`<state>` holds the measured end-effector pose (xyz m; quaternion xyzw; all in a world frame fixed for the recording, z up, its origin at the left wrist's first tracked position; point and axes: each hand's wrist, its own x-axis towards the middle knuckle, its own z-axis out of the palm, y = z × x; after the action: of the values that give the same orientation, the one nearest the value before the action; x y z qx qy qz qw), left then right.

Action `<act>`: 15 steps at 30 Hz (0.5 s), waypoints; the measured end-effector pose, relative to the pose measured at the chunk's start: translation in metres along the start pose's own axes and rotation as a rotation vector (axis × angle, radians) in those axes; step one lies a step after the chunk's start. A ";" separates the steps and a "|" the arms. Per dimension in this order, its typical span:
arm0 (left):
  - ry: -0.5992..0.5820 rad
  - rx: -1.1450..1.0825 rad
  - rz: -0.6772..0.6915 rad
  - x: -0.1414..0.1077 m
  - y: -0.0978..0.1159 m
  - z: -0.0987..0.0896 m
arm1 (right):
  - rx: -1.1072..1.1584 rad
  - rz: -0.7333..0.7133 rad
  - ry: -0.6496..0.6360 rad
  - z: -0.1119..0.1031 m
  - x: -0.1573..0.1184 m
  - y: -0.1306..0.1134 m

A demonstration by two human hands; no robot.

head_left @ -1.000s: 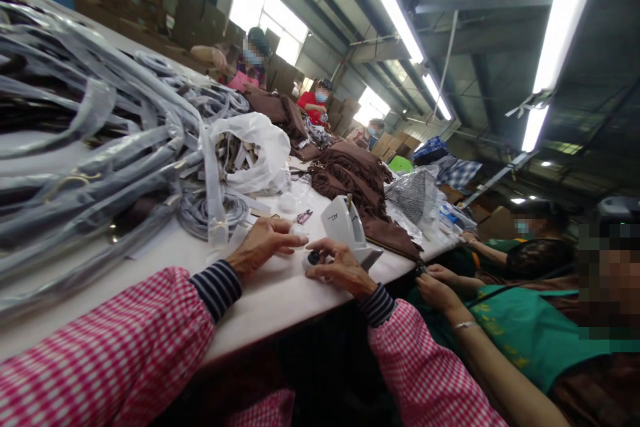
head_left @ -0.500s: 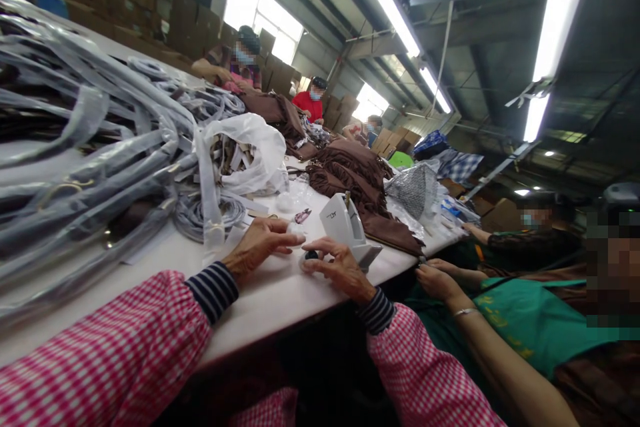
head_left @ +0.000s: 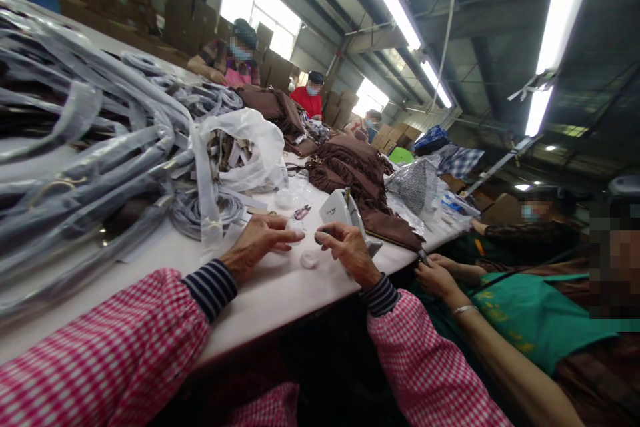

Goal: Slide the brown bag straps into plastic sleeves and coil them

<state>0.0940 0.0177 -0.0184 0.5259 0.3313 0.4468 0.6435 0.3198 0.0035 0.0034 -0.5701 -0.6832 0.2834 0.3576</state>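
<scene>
Between the thumb and fingertips of my right hand point(head_left: 350, 250) is a small dark piece point(head_left: 324, 234), held just above the table. My left hand point(head_left: 260, 243) faces it from the left, thumb and fingers close together around something whitish that I cannot make out. Below the gap between both hands, a small round whitish roll or cup point(head_left: 309, 259) lies on the white table point(head_left: 280, 300). Just behind my right hand stands a white tape-dispenser-like device point(head_left: 334, 208). A pair of small thread snips point(head_left: 302, 213) lies beyond my fingertips.
Plastic-wrapped straps point(head_left: 100, 173) cover the left side. A white plastic bag point(head_left: 260, 153) holds small pieces. Brown fringed bags point(head_left: 345, 170) are piled ahead. A co-worker in a green apron point(head_left: 530, 320) works close on my right, and other people stand along the table.
My right hand has risen from the round whitish thing with the dark piece between its fingers, leaving the round thing on the table. My left hand has hardly moved.
</scene>
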 end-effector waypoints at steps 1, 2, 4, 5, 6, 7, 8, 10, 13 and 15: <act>0.002 -0.001 -0.003 0.000 0.001 0.000 | -0.123 -0.030 0.027 0.000 0.003 0.002; 0.003 -0.001 -0.005 -0.001 0.002 0.001 | -0.253 -0.062 0.042 0.001 0.005 0.004; 0.004 -0.007 -0.011 -0.001 0.002 0.001 | -0.457 -0.119 0.023 0.004 0.007 0.006; 0.006 -0.012 -0.013 0.000 0.002 0.001 | -0.507 -0.138 -0.002 0.005 0.006 0.005; 0.008 -0.015 -0.011 0.000 0.001 0.001 | -0.525 -0.147 -0.026 0.005 0.005 0.004; 0.011 -0.016 -0.009 0.001 0.000 0.001 | -0.530 -0.155 -0.034 0.005 0.002 0.002; 0.014 -0.018 -0.004 0.001 -0.001 0.001 | -0.542 -0.170 -0.020 0.005 -0.001 -0.001; 0.009 -0.017 0.007 0.002 -0.003 0.000 | -0.547 -0.220 0.052 0.003 -0.010 -0.008; -0.002 -0.011 0.015 0.002 -0.003 0.000 | -0.503 -0.299 0.035 0.004 -0.027 -0.014; 0.001 0.004 0.022 0.002 -0.002 0.000 | -0.507 -0.314 -0.104 0.011 -0.035 -0.014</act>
<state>0.0949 0.0193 -0.0203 0.5307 0.3265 0.4534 0.6373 0.3059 -0.0333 0.0025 -0.5135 -0.8293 0.0738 0.2078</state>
